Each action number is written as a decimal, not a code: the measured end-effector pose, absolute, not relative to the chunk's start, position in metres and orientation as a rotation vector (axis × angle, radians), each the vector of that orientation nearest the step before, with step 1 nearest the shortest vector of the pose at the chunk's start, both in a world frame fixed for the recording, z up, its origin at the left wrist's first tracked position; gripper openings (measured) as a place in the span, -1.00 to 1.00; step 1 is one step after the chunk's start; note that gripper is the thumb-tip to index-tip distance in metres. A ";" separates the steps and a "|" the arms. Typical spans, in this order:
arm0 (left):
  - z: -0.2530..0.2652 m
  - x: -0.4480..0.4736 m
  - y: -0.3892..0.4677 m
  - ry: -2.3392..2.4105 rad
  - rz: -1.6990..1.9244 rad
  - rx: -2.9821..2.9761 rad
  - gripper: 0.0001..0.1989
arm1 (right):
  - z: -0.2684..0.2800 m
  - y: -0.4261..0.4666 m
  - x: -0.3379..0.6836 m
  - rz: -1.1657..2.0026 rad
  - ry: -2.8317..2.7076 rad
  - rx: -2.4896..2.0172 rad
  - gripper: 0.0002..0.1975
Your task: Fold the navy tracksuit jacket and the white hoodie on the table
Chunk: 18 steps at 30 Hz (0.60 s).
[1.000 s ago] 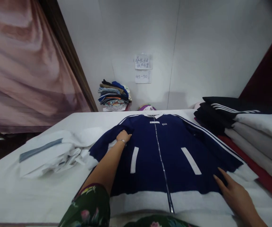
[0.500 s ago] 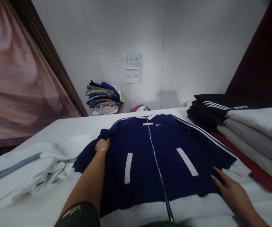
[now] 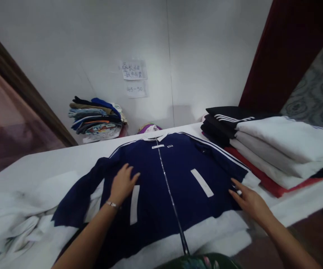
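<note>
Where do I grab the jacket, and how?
I'd pinch the white hem, coming from the near side. The jacket lies flat, front up, with its collar pointing away, so that wide edge is closest and probably easiest to pinch.

Indoor garment-handling workspace; home or business unclear. White table (image 3: 35,162) bearing spread navy jacket (image 3: 150,172) and folded clothes stack (image 3: 279,138); clothes pile (image 3: 95,117) beyond. Handwritten notes (image 3: 135,71) on pale wall (image 3: 212,56); pink drape (image 3: 12,130) left, dark red drape (image 3: 290,48) right.
</note>
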<state>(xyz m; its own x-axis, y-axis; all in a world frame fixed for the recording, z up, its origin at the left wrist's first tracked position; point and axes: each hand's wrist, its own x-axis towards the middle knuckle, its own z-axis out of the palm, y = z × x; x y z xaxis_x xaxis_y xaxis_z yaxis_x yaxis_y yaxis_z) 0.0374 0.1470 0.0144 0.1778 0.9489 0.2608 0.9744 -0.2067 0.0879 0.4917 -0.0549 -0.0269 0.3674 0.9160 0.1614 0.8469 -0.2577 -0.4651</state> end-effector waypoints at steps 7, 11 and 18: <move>-0.039 0.072 0.109 -1.781 -0.198 -2.685 -0.40 | 0.001 -0.028 0.540 -0.268 -1.485 -2.214 -0.37; -0.039 0.069 0.110 -1.790 -0.237 -2.683 -0.41 | -0.011 -0.004 0.558 -0.197 -1.494 -2.423 -0.33; -0.037 0.072 0.108 -1.818 -0.190 -2.664 -0.37 | -0.010 0.019 0.568 -0.131 -1.770 -2.469 -0.73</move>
<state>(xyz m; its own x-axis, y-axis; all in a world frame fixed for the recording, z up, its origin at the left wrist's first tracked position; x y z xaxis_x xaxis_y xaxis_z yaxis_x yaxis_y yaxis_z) 0.0719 0.1081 -0.0368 0.3612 0.9313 0.0464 0.9208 -0.3641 0.1398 0.5684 0.0186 -0.0102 0.3201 0.9386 0.1284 0.9473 -0.3188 -0.0314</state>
